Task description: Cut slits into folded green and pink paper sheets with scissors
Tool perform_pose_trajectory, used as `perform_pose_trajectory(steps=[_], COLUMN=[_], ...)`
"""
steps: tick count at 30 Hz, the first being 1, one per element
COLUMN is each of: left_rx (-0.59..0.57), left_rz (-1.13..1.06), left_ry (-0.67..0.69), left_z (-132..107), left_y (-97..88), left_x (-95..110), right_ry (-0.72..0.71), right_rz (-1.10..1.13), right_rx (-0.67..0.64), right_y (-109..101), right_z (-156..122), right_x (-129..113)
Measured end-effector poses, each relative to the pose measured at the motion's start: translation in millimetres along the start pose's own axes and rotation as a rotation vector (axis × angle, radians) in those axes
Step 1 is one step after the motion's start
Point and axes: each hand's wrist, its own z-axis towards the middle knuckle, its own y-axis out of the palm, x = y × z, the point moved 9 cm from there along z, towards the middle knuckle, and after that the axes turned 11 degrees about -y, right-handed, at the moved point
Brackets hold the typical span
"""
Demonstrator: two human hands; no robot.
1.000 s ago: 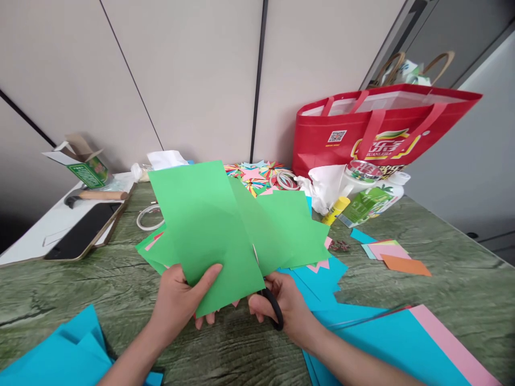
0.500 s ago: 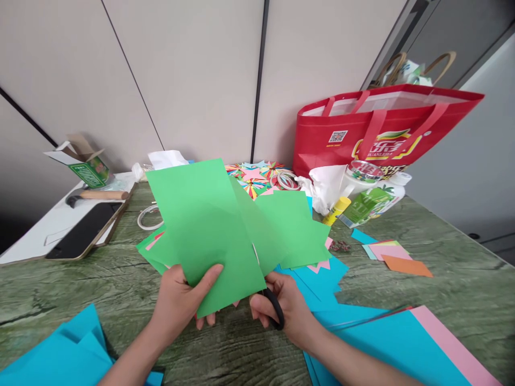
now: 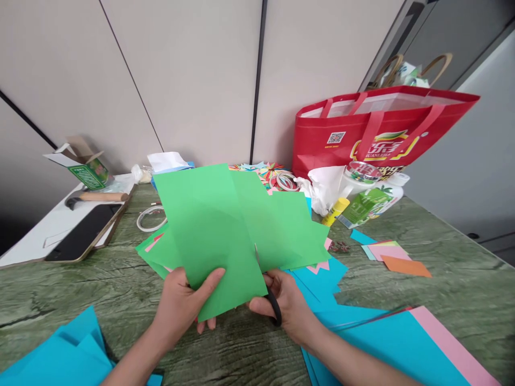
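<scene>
My left hand pinches the lower edge of a green paper sheet, thumb on its front, holding it upright over the table. My right hand is closed round the black handles of a pair of scissors. The blades run up into the sheet's lower right edge and are mostly hidden behind the paper. More green sheets lie beneath and to the right of the held one.
Blue paper sheets and a pink sheet lie at the right, more blue paper at the lower left. A red bag, glue stick, tape rolls, coloured paper stars and a phone stand further back.
The green sheet has tilted a little clockwise and shifted right. My right hand with the scissors has moved slightly further in under the sheet's edge.
</scene>
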Motion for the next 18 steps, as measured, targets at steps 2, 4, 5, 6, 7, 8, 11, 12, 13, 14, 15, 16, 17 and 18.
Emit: perform_pose_trajectory(steps=[2,4,5,6,7,8,11,12,13,14,15,16,17,18], left_rx=[0.001,-0.005,-0.011,-0.019,-0.028,-0.037,-0.063,-0.071,-0.079,-0.085,-0.087,-0.086,-0.083,-0.08], left_rz=[-0.008,-0.02,-0.026,-0.033,-0.04,-0.046,-0.064,-0.074,-0.084,-0.09,-0.094,-0.095,-0.093,-0.091], left_ry=[-0.007,-0.006,-0.005,-0.004,-0.004,-0.005,-0.033,-0.048,-0.061,-0.069,-0.072,-0.069,-0.062,-0.055], left_z=[-0.2,-0.9,-1.2,-1.4,-1.5,-1.4,-0.3,0.0,0.1,-0.1,-0.6,-1.3,-2.1,-2.8], left_y=[-0.7,-1.0,-0.9,-0.7,-0.4,0.0,1.2,1.6,2.1,2.7,3.1,3.4,3.6,3.7], left_x=[0.4,2.0,2.8,3.5,3.9,3.8,0.7,-0.8,-2.0,-2.5,-2.3,-1.4,-0.2,0.9], right_ry=[-0.016,-0.017,-0.01,0.001,0.011,0.017,0.01,0.006,0.004,0.006,0.011,0.018,0.026,0.033], right_rz=[0.011,0.025,0.026,0.024,0.018,0.012,0.002,0.001,0.001,0.002,0.006,0.014,0.027,0.044], right_rx=[-0.011,-0.016,-0.016,-0.015,-0.015,-0.016,-0.015,-0.011,0.0,0.012,0.025,0.039,0.052,0.063], right_y=[1.3,2.7,3.0,3.3,3.4,3.4,2.3,1.4,0.2,-1.0,-2.1,-2.9,-3.3,-3.4], right_z=[0.7,1.2,1.4,1.5,1.6,1.6,2.2,2.5,2.7,2.9,3.0,2.9,2.8,2.6], right_x=[-2.4,-4.5,-4.9,-4.8,-4.6,-4.4,-3.9,-3.5,-3.1,-2.4,-1.7,-1.0,-0.3,0.3])
